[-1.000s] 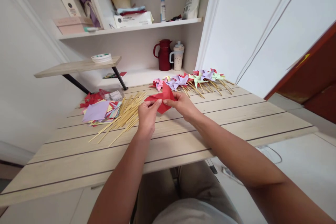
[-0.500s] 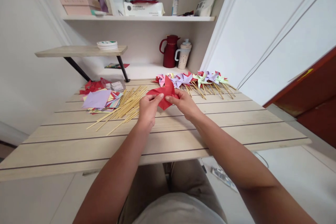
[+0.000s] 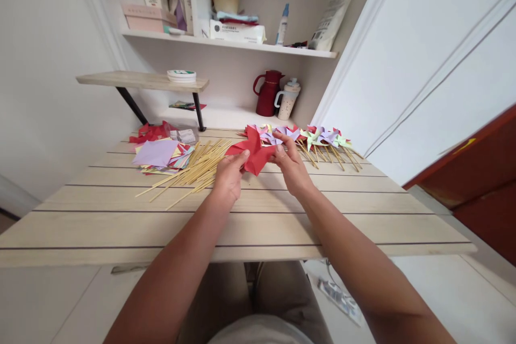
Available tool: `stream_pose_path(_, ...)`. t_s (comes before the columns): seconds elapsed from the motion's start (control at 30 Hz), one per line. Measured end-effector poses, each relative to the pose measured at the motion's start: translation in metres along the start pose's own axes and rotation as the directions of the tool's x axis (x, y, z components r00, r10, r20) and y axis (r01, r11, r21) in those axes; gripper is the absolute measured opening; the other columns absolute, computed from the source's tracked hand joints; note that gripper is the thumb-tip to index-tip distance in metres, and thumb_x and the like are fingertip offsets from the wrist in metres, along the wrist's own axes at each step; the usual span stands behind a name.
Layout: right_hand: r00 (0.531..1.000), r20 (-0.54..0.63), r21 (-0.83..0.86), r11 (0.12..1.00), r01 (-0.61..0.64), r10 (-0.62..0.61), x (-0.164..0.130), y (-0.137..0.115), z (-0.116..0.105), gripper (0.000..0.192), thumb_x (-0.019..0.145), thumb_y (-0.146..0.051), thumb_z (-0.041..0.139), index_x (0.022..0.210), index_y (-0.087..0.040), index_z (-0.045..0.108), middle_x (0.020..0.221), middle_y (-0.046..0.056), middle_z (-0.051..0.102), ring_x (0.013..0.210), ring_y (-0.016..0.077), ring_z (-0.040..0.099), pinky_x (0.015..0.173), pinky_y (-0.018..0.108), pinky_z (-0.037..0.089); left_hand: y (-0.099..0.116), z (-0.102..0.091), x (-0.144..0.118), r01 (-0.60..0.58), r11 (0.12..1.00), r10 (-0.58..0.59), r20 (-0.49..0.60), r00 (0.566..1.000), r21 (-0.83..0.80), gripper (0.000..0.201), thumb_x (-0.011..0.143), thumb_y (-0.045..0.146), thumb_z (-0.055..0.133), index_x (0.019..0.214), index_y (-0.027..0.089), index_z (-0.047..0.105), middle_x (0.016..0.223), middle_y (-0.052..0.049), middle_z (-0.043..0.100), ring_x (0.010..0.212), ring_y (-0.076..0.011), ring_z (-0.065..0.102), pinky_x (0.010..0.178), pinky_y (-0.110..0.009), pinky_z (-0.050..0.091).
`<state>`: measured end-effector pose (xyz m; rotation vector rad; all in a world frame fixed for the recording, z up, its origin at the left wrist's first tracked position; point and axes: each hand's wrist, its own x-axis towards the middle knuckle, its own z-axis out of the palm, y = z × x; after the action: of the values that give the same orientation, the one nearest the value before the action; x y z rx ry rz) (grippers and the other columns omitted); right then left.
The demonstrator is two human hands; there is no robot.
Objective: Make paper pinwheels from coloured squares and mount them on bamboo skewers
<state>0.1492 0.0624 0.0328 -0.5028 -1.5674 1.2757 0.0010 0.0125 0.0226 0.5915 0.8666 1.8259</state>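
Red paper: a folded red sheet, partly shaped into pinwheel blades, held just above the tabletop at its middle, slightly toward the far side.
Left hand: the left hand pinches the near left edge of the red paper, thumb on top, fingers closed on it.
Right hand: the right hand grips the right side of the paper with its lower fingers, while the index finger is lifted and points toward the far side (a looser hold than the left).
Just changed: half a second ago both hands pinched the sheet close together at its near corner; now the right hand has slid to the paper's right edge and the paper sits a little higher and more spread, so the folding looks to be moving on to another flap.
Left of the hands: a bundle of thin wooden sticks lies fanned on the tabletop, with a stack of coloured paper squares just beyond it.
Far right: a row of finished pinwheels on sticks lies along the far edge.
Behind: a red jug and a pale cup stand on the low shelf.
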Motion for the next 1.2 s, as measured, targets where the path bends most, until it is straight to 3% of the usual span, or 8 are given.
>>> stream_pose_path(0.1, 0.990, 0.080, -0.029, 0.992, 0.119, -0.116, -0.0003, -0.0019, -0.0004, 0.047, 0.088, -0.046, 0.069, 0.124, -0.033, 0.042, 0.104, 0.002, 0.071, 0.097, 0.0207, 0.069, 0.096, 0.043, 0.052, 0.0033, -0.0042, 0.0045, 0.026, 0.997, -0.028, -0.028, 0.999, -0.069, 0.027, 0.060, 0.030, 0.092, 0.075, 0.016, 0.074, 0.081, -0.005, 0.075, 0.074, -0.0147, 0.067, 0.074, -0.027, 0.051)
stream_pose_path(0.2, 0.969, 0.146, -0.152, 0.963, 0.222, -0.200, -0.0021, -0.0026, 0.0013, 0.035, 0.089, -0.041, 0.067, 0.115, -0.031, 0.046, 0.115, 0.005, 0.067, 0.102, 0.0212, 0.068, 0.097, 0.044, 0.053, 0.0077, -0.0070, 0.0076, 0.049, 0.990, -0.059, -0.071, 0.996, -0.136, 0.020, 0.066, 0.024, 0.088, 0.077, 0.017, 0.073, 0.085, -0.005, 0.076, 0.076, -0.0148, 0.068, 0.074, -0.026, 0.052)
stream_pose_path(0.37, 0.937, 0.258, -0.431, 0.841, 0.329, -0.234, -0.0053, -0.0040, 0.0039, 0.018, 0.093, -0.030, 0.058, 0.110, -0.027, 0.063, 0.113, 0.007, 0.070, 0.103, 0.0237, 0.067, 0.096, 0.043, 0.052, 0.0096, -0.0058, 0.0073, 0.082, 0.985, -0.097, -0.090, 0.991, -0.154, 0.016, 0.070, 0.018, 0.085, 0.082, 0.017, 0.074, 0.091, -0.006, 0.077, 0.079, -0.0159, 0.070, 0.076, -0.027, 0.053)
stream_pose_path(0.53, 0.905, 0.304, -0.466, 0.783, 0.413, -0.296, -0.0054, -0.0045, 0.0045, 0.022, 0.093, -0.023, 0.058, 0.109, -0.028, 0.072, 0.109, 0.005, 0.075, 0.102, 0.0238, 0.068, 0.095, 0.042, 0.050, 0.0066, -0.0034, 0.0055, 0.130, 0.980, -0.138, -0.040, 0.990, -0.150, 0.014, 0.070, 0.018, 0.085, 0.077, 0.016, 0.074, 0.084, -0.005, 0.076, 0.074, -0.0142, 0.068, 0.072, -0.026, 0.052)
stream_pose_path(0.83, 0.949, 0.171, -0.455, 0.833, 0.314, -0.264, -0.0045, -0.0085, 0.0067, 0.009, 0.085, -0.037, 0.075, 0.086, -0.028, 0.078, 0.089, 0.004, 0.077, 0.088, 0.0246, 0.069, 0.086, 0.040, 0.052, 0.0066, -0.0032, 0.0041, 0.104, 0.990, -0.106, -0.017, 0.994, -0.092, 0.019, 0.065, 0.023, 0.089, 0.075, 0.015, 0.074, 0.082, -0.005, 0.075, 0.073, -0.0137, 0.066, 0.073, -0.027, 0.050)
stream_pose_path(1.2, 0.991, -0.059, -0.377, 0.922, 0.088, -0.118, -0.0021, -0.0038, 0.0049, 0.022, 0.081, -0.040, 0.074, 0.071, -0.021, 0.070, 0.070, 0.001, 0.069, 0.070, 0.0179, 0.060, 0.072, 0.033, 0.048, 0.0028, -0.0001, -0.0003, 0.042, 0.999, -0.043, 0.050, 0.998, 0.019, 0.028, 0.059, 0.030, 0.092, 0.074, 0.014, 0.075, 0.079, -0.006, 0.074, 0.075, -0.0148, 0.066, 0.076, -0.028, 0.048)
